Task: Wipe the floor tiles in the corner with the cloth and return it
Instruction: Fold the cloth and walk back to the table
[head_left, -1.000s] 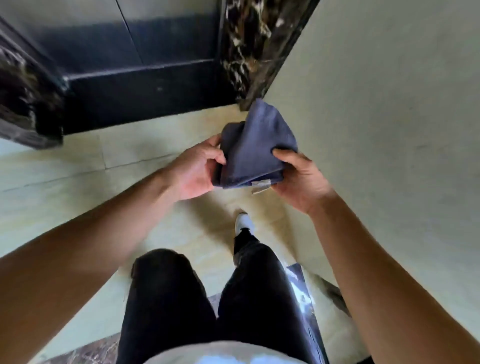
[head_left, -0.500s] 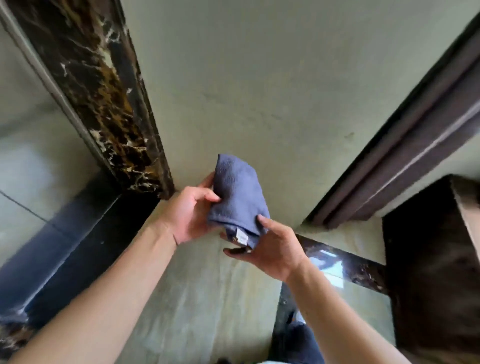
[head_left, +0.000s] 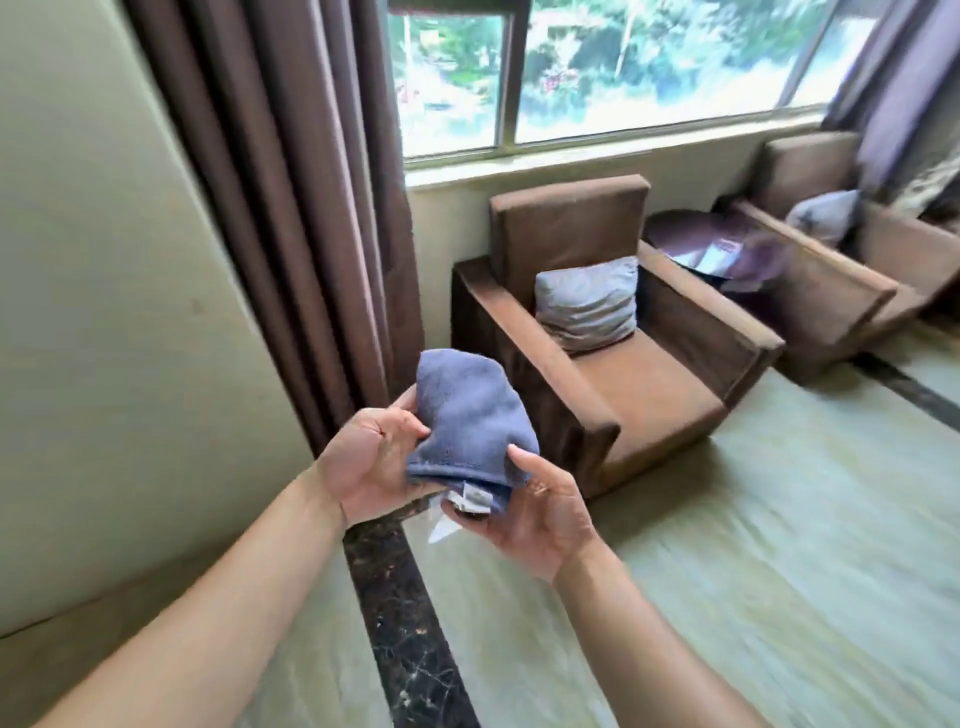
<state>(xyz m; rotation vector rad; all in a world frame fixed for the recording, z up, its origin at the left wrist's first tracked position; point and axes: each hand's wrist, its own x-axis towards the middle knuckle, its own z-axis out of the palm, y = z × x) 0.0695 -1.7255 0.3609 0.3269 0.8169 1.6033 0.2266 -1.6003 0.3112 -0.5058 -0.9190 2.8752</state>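
A folded grey-blue cloth (head_left: 467, 426) with a small white label at its lower edge is held up in front of me between both hands. My left hand (head_left: 369, 462) grips its left side, thumb on top. My right hand (head_left: 530, 514) supports it from below and the right, thumb pressed on the cloth's lower right corner. The pale floor tiles (head_left: 727, 571) spread out below, crossed by a dark marble strip (head_left: 405, 634).
A brown armchair (head_left: 623, 364) with a grey cushion stands just beyond the cloth. A second armchair (head_left: 831, 249) and a round dark side table (head_left: 711, 239) are at the right. Brown curtains (head_left: 291, 208) hang left of the window; a pale wall (head_left: 104, 312) fills the left.
The view has swung from the dark marble corner and floor toward the window and armchairs. Both hands have kept hold of the folded cloth throughout.
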